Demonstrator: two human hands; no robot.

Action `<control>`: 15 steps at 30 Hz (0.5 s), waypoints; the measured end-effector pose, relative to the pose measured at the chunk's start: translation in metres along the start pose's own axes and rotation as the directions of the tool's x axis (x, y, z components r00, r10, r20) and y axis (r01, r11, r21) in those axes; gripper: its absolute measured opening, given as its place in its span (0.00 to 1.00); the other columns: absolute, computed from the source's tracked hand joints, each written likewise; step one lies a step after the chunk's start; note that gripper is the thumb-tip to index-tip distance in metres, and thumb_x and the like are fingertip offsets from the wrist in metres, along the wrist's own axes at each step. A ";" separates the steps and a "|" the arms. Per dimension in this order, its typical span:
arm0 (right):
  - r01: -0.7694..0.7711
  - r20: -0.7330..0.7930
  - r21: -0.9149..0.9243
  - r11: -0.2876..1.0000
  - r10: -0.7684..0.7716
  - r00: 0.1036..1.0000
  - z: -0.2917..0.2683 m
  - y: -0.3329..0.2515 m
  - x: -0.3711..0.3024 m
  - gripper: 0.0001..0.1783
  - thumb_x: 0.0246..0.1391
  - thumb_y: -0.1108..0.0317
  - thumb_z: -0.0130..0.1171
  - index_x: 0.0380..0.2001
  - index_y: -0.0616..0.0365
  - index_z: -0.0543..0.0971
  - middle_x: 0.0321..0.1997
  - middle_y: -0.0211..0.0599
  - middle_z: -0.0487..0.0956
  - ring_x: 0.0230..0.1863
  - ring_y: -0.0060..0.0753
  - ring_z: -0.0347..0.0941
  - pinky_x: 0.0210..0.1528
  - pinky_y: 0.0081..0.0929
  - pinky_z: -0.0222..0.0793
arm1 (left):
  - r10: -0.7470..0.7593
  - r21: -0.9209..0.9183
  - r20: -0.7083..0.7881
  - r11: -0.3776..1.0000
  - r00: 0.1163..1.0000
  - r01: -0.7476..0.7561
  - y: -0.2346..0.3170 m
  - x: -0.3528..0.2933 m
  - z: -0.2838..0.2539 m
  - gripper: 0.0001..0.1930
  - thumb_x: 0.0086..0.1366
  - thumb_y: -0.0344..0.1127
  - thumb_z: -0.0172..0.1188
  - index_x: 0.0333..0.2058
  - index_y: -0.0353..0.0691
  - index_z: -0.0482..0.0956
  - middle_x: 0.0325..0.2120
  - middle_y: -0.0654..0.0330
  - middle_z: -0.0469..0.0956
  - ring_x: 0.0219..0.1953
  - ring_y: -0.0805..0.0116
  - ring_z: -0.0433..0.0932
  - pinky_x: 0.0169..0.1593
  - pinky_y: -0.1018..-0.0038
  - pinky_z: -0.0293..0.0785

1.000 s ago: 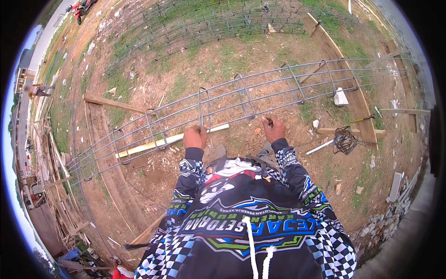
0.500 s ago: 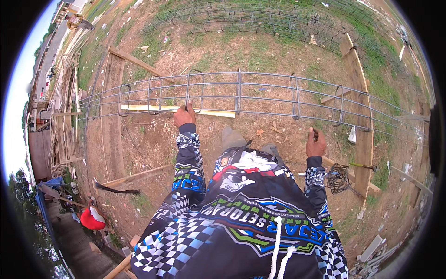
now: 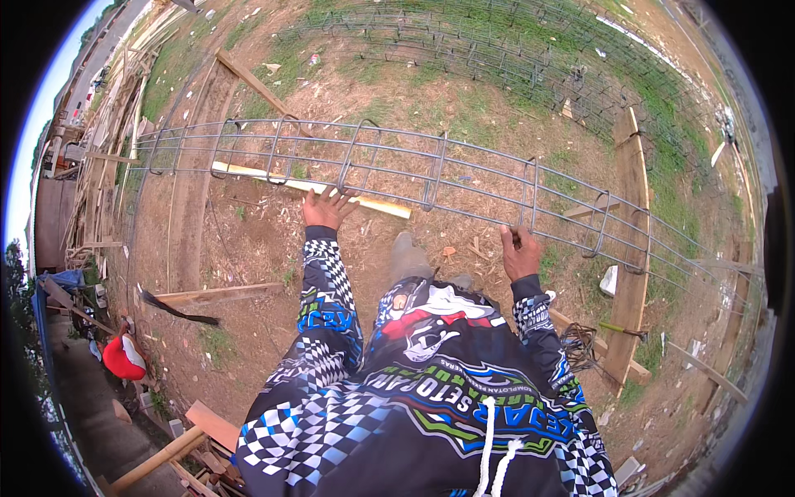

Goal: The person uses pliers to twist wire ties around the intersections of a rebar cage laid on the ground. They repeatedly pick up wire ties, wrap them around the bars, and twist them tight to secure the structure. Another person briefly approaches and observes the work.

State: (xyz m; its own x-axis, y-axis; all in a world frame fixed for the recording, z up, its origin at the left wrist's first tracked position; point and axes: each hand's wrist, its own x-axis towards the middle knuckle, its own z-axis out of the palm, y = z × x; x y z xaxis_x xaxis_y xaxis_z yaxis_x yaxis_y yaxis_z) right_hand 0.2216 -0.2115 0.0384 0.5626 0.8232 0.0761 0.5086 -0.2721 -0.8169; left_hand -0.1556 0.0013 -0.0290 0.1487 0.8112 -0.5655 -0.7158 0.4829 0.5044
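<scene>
A long steel rebar cage [image 3: 435, 174] runs across in front of me, with bent stirrups along its bars. My left hand [image 3: 325, 209] is open with its fingers spread, at the near lower bar beside a pale wooden strip [image 3: 385, 206] beneath the cage. Farther right, my right hand [image 3: 520, 251] has its fingers curled together at the near lower bar, close to a stirrup [image 3: 532, 195]. Whatever those fingers pinch is too small to make out.
A wooden plank [image 3: 627, 311] supports the cage at right, another plank [image 3: 196, 157] at left. A tool with a yellow-green handle [image 3: 614, 328] and a tangle of dark wire [image 3: 580, 344] lie right. Black wires [image 3: 178, 310] lie left; more cages [image 3: 472, 50] lie beyond.
My left hand has let go of the cage and spread its fingers. My right hand has moved left and up to the near lower bar. The view has shifted slightly.
</scene>
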 end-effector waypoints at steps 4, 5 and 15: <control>0.140 0.249 -0.144 0.980 -0.101 0.963 0.028 -0.037 -0.007 0.13 0.55 0.61 0.60 0.25 0.60 0.78 0.17 0.43 0.72 0.19 0.41 0.70 0.24 0.32 0.64 | -0.398 0.209 0.064 0.902 0.915 0.378 -0.012 0.066 -0.050 0.32 0.68 0.54 0.34 0.59 0.33 0.58 0.57 0.37 0.63 0.56 0.38 0.67 0.58 0.37 0.57; 0.172 0.262 -0.162 0.972 -0.126 0.957 0.037 -0.048 -0.002 0.12 0.55 0.61 0.59 0.26 0.60 0.78 0.17 0.45 0.72 0.19 0.43 0.71 0.25 0.32 0.65 | -0.430 0.355 0.067 0.854 0.901 0.381 -0.017 0.072 -0.021 0.33 0.67 0.58 0.36 0.58 0.35 0.62 0.53 0.38 0.68 0.57 0.41 0.67 0.56 0.40 0.59; 0.340 0.335 -0.348 0.874 -0.223 0.916 0.229 -0.198 0.151 0.32 0.53 0.43 0.54 0.54 0.53 0.74 0.50 0.51 0.76 0.49 0.53 0.73 0.52 0.43 0.68 | -0.322 0.048 0.430 0.941 0.844 0.334 -0.110 0.205 -0.096 0.11 0.68 0.43 0.44 0.34 0.41 0.68 0.10 0.70 0.58 0.09 0.76 0.58 0.08 0.77 0.51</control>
State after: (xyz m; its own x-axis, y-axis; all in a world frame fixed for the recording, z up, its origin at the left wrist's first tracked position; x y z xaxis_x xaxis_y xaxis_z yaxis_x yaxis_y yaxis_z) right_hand 0.0568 0.0808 0.0805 0.1837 0.9811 0.0601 0.8621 -0.1314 -0.4894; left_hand -0.1117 0.0831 -0.2632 0.6490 0.6709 -0.3588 -0.5912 0.7415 0.3172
